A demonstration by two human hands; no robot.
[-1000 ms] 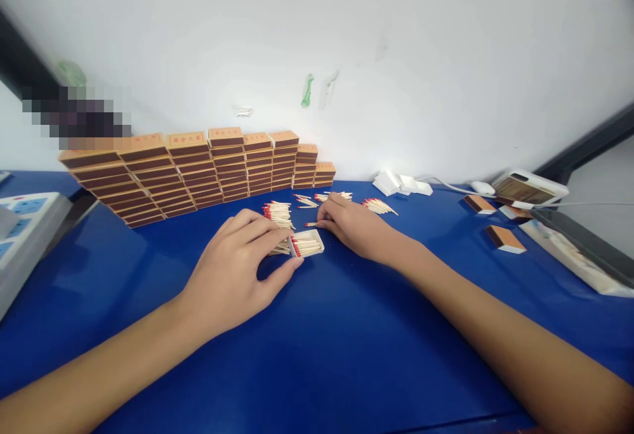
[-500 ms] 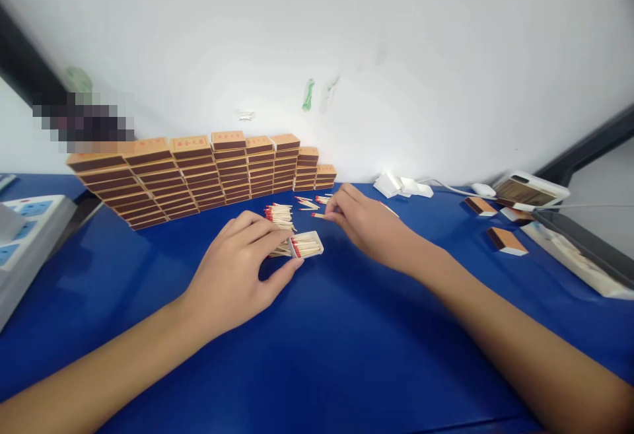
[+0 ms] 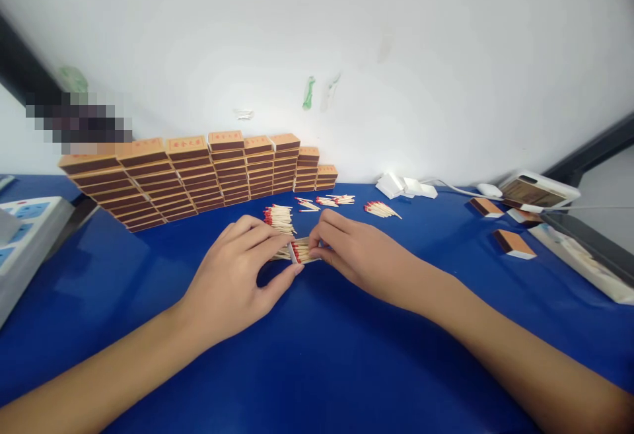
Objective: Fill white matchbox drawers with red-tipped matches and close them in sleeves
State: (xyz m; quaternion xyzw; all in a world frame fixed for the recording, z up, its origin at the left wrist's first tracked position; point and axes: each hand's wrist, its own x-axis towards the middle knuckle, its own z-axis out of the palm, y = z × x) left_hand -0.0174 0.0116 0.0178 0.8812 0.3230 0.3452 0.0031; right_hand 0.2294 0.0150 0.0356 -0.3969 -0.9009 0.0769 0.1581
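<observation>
Left hand (image 3: 238, 269): thumb and fingers pinching the left end of the white tray (image 3: 292, 253), likely bracing it against sliding
Right hand (image 3: 356, 251): fingers drawn narrow over the tray's right end, and can't tell whether they hold a match
White tray: right between both hands on the blue table (image 3: 317, 368), red-headed matches (image 3: 301, 250) inside
Loose matches (image 3: 280, 218): just behind, probably for easy reach
Matchboxes (image 3: 230, 171): snug columns, seemingly for steadiness

Right hand (image 3: 352, 252) curls close beside left hand (image 3: 240, 265).
</observation>
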